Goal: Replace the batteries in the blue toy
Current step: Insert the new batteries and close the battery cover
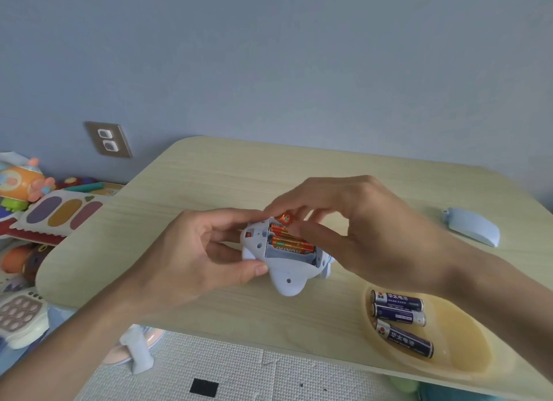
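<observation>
Step in hand: removal of the old cells, as I judge it. The blue toy is held belly-up just above the table, near its middle, with the battery bay open. The left hand grips the toy's body, thumb and fingers curled round its near end. The right hand pinches one orange battery at the far edge of the bay; that cell sits tilted, one end raised clear of its slot. Two more orange batteries lie seated in the bay.

Next move, by my reading: lift the raised cell free, then prise out the seated ones against their springs. The left hand must hold the toy steady meanwhile.

Surroundings: three purple batteries lie side by side in a shallow recess at the table's near right corner, presumably the replacements. A pale blue cover, likely the bay lid, rests on the table well to the right. Other toys are heaped off the table's left edge.

Obstruction: none on the table between the toy and the recess. The right forearm passes over the recess, so setting down a spent cell there risks mixing old with new.
</observation>
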Tool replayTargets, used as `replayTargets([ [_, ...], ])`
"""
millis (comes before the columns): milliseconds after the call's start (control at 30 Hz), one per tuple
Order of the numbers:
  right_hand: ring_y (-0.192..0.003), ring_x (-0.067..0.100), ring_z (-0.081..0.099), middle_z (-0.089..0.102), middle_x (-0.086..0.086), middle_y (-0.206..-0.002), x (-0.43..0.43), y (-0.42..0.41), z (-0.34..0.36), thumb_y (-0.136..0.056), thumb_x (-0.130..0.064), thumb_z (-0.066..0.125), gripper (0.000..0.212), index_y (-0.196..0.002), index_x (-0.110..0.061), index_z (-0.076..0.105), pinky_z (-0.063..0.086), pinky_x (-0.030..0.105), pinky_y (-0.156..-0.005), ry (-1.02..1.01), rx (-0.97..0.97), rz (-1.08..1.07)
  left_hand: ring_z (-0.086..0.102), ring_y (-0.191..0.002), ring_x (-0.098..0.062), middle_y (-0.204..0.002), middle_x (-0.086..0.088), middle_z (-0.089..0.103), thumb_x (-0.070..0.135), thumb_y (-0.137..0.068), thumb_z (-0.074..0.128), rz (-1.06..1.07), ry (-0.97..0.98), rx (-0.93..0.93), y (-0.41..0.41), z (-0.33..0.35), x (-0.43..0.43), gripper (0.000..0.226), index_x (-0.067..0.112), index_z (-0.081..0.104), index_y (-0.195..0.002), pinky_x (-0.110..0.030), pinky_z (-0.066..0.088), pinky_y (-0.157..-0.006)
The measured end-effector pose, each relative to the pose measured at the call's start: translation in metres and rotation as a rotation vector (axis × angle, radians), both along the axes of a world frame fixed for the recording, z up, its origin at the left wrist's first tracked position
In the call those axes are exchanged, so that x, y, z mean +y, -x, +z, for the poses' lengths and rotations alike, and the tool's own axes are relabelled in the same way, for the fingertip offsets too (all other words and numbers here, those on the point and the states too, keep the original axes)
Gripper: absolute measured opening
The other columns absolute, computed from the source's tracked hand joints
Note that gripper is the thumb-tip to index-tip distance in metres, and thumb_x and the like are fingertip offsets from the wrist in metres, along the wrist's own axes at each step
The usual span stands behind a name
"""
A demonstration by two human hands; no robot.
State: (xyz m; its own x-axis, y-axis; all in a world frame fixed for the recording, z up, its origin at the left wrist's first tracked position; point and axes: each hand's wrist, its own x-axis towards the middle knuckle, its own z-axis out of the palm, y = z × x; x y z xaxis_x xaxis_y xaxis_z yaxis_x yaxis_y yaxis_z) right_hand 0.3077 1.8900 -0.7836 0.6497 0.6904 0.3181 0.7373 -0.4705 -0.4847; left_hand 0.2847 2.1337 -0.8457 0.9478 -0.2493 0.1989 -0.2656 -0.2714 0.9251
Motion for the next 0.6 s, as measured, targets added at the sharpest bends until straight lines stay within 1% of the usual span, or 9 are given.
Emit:
replayTargets([
  [100, -0.092, 0.011, 0.075, 0.08, -0.01, -0.099, 0.0, -0.001, -0.004, -0.095, -0.012, 0.074, 0.025, -0.116, -0.024, 0.077, 0.059, 0.027, -0.08, -0.089, 0.031, -0.028, 0.081, -0.1, -0.009, -0.107, 0.008, 0.086, 0.017, -0.065, 0.091, 0.011, -0.014, -0.009, 0.0, -0.001, 0.0, 0.056, 0.036, 0.077, -0.116, -0.017, 0.062, -0.081],
  [167, -0.09, 0.01, 0.076, 0.08, -0.01, -0.097, 0.0, -0.001, -0.009, -0.093, -0.011, 0.077, 0.024, -0.114, -0.022, 0.077, 0.06, 0.027, -0.081, -0.102, 0.054, -0.034, 0.081, -0.1, -0.008, -0.107, 0.009, 0.086, 0.016, -0.065, 0.092, 0.016, -0.022, -0.004, 0.0, -0.002, 0.0, 0.057, 0.032, 0.076, -0.117, -0.017, 0.062, -0.081],
  [267, -0.088, 0.007, 0.077, 0.08, -0.008, -0.094, 0.001, 0.001, -0.015, -0.09, -0.008, 0.08, 0.021, -0.109, -0.017, 0.076, 0.062, 0.027, -0.081, -0.11, 0.097, -0.013, 0.082, -0.103, -0.011, -0.109, 0.007, 0.086, 0.014, -0.066, 0.1, 0.017, -0.034, 0.007, -0.001, -0.003, 0.002, 0.062, 0.03, 0.075, -0.121, -0.02, 0.063, -0.083],
  [333, -0.084, 0.005, 0.076, 0.08, -0.007, -0.091, 0.0, 0.002, -0.016, -0.089, -0.007, 0.081, 0.017, -0.104, -0.014, 0.078, 0.062, 0.023, -0.078, -0.096, 0.064, -0.005, 0.081, -0.105, -0.012, -0.111, 0.006, 0.086, 0.015, -0.067, 0.1, 0.018, -0.036, 0.01, -0.001, -0.003, 0.002, 0.064, 0.027, 0.074, -0.125, -0.022, 0.064, -0.085],
  [400, -0.078, 0.003, 0.072, 0.08, -0.005, -0.088, 0.0, 0.001, -0.015, -0.089, -0.007, 0.08, 0.012, -0.1, -0.012, 0.079, 0.058, 0.016, -0.072, -0.053, -0.011, 0.023, 0.081, -0.106, -0.013, -0.112, 0.006, 0.086, 0.015, -0.067, 0.098, 0.02, -0.028, 0.014, -0.001, -0.003, 0.002, 0.063, 0.028, 0.074, -0.124, -0.022, 0.064, -0.085],
  [433, -0.075, 0.003, 0.069, 0.08, -0.004, -0.087, 0.002, 0.0, -0.014, -0.09, -0.008, 0.079, 0.01, -0.1, -0.011, 0.08, 0.055, 0.014, -0.069, -0.023, -0.051, 0.044, 0.081, -0.106, -0.013, -0.112, 0.005, 0.085, 0.013, -0.068, 0.098, 0.018, -0.027, 0.014, -0.001, -0.003, 0.003, 0.063, 0.027, 0.074, -0.124, -0.023, 0.064, -0.085],
  [500, -0.072, 0.005, 0.066, 0.079, 0.0, -0.088, 0.004, -0.003, -0.014, -0.091, -0.009, 0.078, 0.01, -0.101, -0.01, 0.08, 0.053, 0.016, -0.068, 0.03, -0.097, 0.084, 0.081, -0.106, -0.013, -0.112, 0.004, 0.085, 0.012, -0.068, 0.098, 0.014, -0.032, 0.013, 0.0, -0.003, 0.002, 0.063, 0.025, 0.074, -0.125, -0.024, 0.064, -0.086],
  [600, -0.072, 0.008, 0.066, 0.075, 0.001, -0.092, 0.006, -0.008, -0.014, -0.092, -0.009, 0.077, 0.01, -0.102, -0.011, 0.081, 0.053, 0.02, -0.069, 0.065, -0.084, 0.134, 0.082, -0.103, -0.012, -0.109, 0.006, 0.086, 0.014, -0.064, 0.093, 0.022, -0.021, 0.018, 0.001, -0.003, 0.002, 0.063, 0.025, 0.075, -0.124, -0.024, 0.065, -0.085],
])
